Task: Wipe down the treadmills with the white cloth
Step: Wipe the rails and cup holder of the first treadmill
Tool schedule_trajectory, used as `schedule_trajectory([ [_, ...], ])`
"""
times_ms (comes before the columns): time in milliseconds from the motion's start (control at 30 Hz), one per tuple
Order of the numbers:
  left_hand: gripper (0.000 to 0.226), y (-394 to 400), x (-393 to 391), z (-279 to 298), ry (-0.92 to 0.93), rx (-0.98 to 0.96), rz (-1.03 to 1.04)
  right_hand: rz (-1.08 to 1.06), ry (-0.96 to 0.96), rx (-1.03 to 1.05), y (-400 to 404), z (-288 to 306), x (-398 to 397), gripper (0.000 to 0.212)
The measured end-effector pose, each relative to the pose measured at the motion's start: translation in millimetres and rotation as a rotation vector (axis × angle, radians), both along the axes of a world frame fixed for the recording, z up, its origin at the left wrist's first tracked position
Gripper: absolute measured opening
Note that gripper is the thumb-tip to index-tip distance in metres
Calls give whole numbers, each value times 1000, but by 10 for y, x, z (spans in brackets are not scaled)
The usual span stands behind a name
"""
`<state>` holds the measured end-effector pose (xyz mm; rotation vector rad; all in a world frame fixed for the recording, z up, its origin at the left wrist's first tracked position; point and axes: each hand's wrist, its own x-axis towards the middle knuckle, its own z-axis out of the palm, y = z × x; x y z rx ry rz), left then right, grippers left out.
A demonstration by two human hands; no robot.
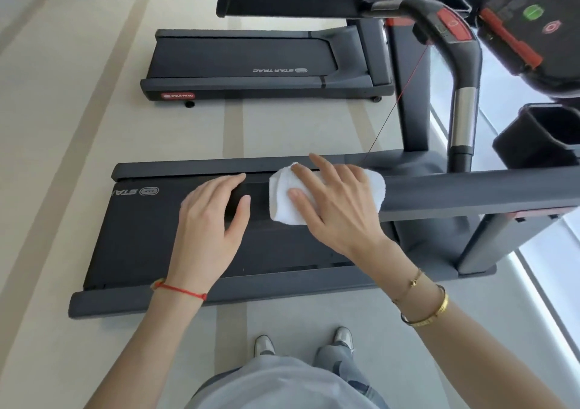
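The white cloth [326, 195] is lying folded on the near treadmill's handrail [470, 193], pressed flat beneath the straight, spread fingers of the right hand [339, 207]. The rail's long axis is running left to right, unwiped length extending rightward. The left hand [210, 223], fingers relaxed and holding nothing, is hovering just beside the cloth.

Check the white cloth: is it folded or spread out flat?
Folded. The white cloth forms a thick, compact pad with rounded doubled edges under the right hand, on the near treadmill's handrail.
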<state>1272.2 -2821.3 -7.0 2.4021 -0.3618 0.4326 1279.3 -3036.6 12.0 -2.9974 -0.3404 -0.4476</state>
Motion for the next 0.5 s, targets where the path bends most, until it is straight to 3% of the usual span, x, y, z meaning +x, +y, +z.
schedule_trajectory([
  [133, 39, 123, 7, -21, 45, -78, -11, 8, -7, -12, 355, 1, 29, 49],
  [267, 38, 174, -20, -31, 63, -118, -21, 71, -46, 20, 183, 8, -72, 48],
  [500, 41, 179, -31, -64, 56, -125, -27, -166, -120, 66, 258, 9, 76, 37],
])
